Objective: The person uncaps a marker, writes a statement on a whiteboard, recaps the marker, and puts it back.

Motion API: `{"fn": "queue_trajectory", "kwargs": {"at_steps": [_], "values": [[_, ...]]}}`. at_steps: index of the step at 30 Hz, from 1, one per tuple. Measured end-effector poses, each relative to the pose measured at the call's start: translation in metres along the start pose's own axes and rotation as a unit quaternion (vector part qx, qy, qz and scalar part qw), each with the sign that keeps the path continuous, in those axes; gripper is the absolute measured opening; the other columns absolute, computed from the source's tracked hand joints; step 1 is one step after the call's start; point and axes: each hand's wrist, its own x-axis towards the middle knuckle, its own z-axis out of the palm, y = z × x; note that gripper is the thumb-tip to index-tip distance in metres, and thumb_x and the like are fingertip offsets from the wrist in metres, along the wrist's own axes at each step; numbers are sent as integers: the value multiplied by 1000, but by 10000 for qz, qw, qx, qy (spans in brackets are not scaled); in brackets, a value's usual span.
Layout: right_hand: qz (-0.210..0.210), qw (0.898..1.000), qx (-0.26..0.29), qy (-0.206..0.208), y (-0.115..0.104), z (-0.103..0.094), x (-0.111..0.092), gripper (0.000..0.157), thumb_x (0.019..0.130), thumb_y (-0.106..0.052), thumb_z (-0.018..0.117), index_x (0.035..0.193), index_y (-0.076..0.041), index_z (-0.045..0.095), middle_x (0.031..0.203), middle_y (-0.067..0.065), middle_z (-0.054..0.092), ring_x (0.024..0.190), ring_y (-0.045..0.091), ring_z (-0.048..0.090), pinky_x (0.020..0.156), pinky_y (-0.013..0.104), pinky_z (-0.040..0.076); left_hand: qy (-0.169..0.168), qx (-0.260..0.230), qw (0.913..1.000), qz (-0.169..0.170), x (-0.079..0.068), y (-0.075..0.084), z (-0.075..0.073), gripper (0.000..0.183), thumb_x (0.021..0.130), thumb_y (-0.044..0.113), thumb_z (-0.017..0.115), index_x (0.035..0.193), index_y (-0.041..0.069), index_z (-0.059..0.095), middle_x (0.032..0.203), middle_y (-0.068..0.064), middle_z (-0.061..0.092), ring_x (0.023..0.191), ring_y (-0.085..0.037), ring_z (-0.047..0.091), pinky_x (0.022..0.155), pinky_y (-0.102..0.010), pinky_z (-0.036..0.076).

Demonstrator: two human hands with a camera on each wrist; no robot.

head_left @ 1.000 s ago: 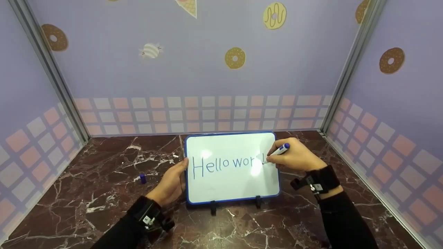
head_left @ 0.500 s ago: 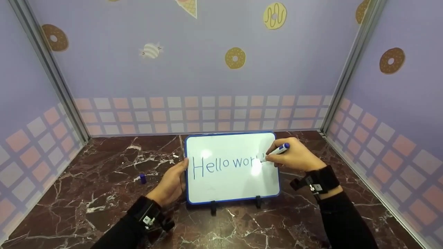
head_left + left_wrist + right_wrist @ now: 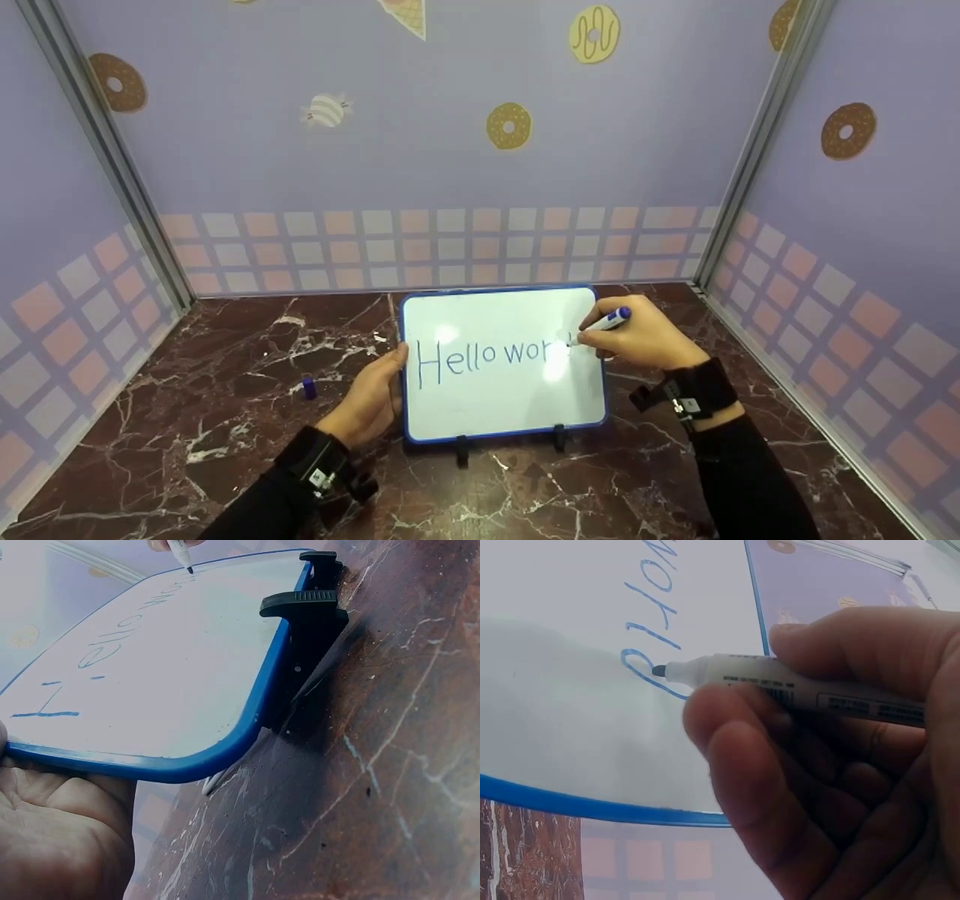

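Observation:
A whiteboard (image 3: 499,401) with a blue frame leans back on the marble-patterned table, bearing "Hello wor" and further letters in blue ink. My left hand (image 3: 371,394) grips its left edge, thumb at the front rim and the other fingers behind, mostly hidden. Over the board's right side, my right hand (image 3: 641,334) pinches a white marker (image 3: 757,679) with a blue end. In the right wrist view the dark tip is right at a rounded stroke (image 3: 634,664) following the "l". The same tip shows near the far edge in the left wrist view.
Black stand feet (image 3: 462,450) hold the board's lower edge. A blue marker cap (image 3: 309,388) stands on the table (image 3: 247,420) left of my left hand. Patterned panels (image 3: 420,172) with metal corner posts (image 3: 112,165) enclose the back and sides.
The marker tip shifted left along the last letter, then came back up and right with my right hand. My left hand and the whiteboard stayed in place.

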Motion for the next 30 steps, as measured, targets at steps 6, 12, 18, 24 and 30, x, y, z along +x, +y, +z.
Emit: {"fn": "queue_trajectory", "kwargs": {"at_steps": [6,12,18,24,30], "values": [[22,10000,-33,3,1,-1,-1,13,99,-22,88,102,-10,83,86,17,78,77,42,76,61,33,66,23,-2,10000,13,0,-1,-1,59,123,41,40,160,-5,44,132,-10,77,118,-23,75,99,-44,65],[24,9999,-143,17,0,-2,-1,12,98,-22,87,100,-11,83,86,17,77,72,33,74,59,32,65,13,-9,10000,24,0,-1,-1,59,123,41,40,160,-5,44,132,-11,77,118,-24,75,99,-45,65],[-16,9997,-234,-5,1,-2,0,11,97,-20,87,100,-10,83,84,13,77,68,26,71,58,33,63,81,-16,10000,13,0,0,-1,59,123,41,41,160,-5,44,132,-11,77,118,-23,75,99,-44,65],[-21,9997,-241,-74,2,-3,0,11,97,-20,88,98,-11,83,84,10,76,65,23,67,58,30,61,101,54,9999,6,0,1,0,60,123,42,41,160,-5,44,130,-9,77,117,-22,75,97,-43,65],[-11,9996,-242,-122,3,-4,-1,12,96,-19,88,97,-9,82,82,14,75,61,21,64,57,26,57,152,-11,9999,-27,0,0,1,58,123,41,41,159,-4,45,129,-8,78,116,-21,76,97,-43,66]]}}
